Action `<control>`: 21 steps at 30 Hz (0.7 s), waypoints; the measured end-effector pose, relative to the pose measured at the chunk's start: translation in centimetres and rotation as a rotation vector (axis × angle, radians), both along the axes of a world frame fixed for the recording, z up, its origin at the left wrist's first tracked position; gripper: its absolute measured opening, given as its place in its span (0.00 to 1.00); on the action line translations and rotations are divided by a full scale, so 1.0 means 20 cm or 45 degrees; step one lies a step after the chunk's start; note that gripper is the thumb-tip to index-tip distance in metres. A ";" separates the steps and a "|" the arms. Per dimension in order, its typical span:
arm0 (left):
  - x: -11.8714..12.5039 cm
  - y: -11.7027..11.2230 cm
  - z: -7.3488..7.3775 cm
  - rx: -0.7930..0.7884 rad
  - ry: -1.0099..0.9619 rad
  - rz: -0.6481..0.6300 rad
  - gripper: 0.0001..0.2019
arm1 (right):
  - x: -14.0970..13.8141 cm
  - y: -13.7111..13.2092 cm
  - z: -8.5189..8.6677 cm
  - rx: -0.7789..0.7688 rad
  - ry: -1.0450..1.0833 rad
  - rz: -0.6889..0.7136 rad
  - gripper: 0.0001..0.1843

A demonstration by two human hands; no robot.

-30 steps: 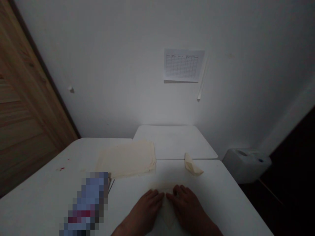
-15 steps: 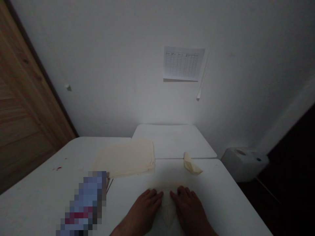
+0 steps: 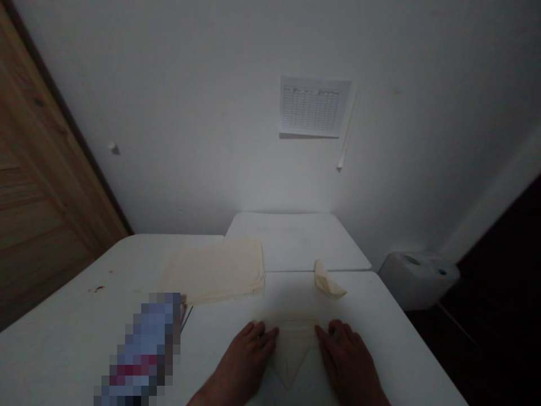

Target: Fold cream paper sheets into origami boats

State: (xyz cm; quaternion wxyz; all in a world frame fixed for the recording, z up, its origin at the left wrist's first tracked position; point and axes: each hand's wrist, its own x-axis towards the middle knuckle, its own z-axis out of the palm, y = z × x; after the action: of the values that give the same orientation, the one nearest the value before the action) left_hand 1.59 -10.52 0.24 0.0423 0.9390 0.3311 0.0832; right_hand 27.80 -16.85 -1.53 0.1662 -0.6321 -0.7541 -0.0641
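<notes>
A pale, thin folded sheet of paper (image 3: 293, 344) lies in front of me on the white table, its pointed flap aimed at me. Over its left side, my left hand (image 3: 251, 358) is closed, bent fingertips pressing the paper near the folded top edge. My right hand (image 3: 349, 358) holds down the right end of that same edge, fingers bent and close together. Between the hands the fold and the triangle show; the outer sides are covered. Beyond the right hand is a small folded paper piece (image 3: 327, 283).
A stack of pale sheets (image 3: 217, 270) lies at the back left. Nearer on the left is a pixelated object (image 3: 141, 349). A printed table sheet (image 3: 315, 107) hangs on the wall. A white container (image 3: 422, 282) stands right of the table (image 3: 393, 338).
My right hand has slid to the right along the folded edge, showing more of the paper between the hands. My left hand has stayed nearly in place.
</notes>
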 end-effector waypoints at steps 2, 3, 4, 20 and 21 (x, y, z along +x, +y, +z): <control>0.00 0.00 0.01 -0.005 0.007 0.005 0.30 | 0.02 0.00 -0.01 0.008 -0.004 -0.009 0.19; 0.00 0.00 0.01 -0.007 0.010 0.007 0.30 | 0.03 0.00 -0.01 0.009 -0.004 -0.009 0.18; 0.00 -0.01 0.01 -0.011 0.013 0.008 0.30 | 0.03 0.00 0.00 0.010 0.000 -0.010 0.17; 0.03 -0.02 0.06 0.055 0.206 -0.048 0.29 | -0.19 0.13 0.12 -0.174 0.209 0.335 0.13; 0.04 -0.03 0.08 0.045 0.251 -0.053 0.29 | -0.19 0.13 0.12 -0.183 0.209 0.336 0.15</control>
State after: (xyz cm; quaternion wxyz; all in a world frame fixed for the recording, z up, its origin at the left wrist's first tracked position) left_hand 2.32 -11.09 1.76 -0.0051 0.9499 0.3125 -0.0046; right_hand 24.08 -14.20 0.92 0.1887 -0.5409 -0.8172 0.0641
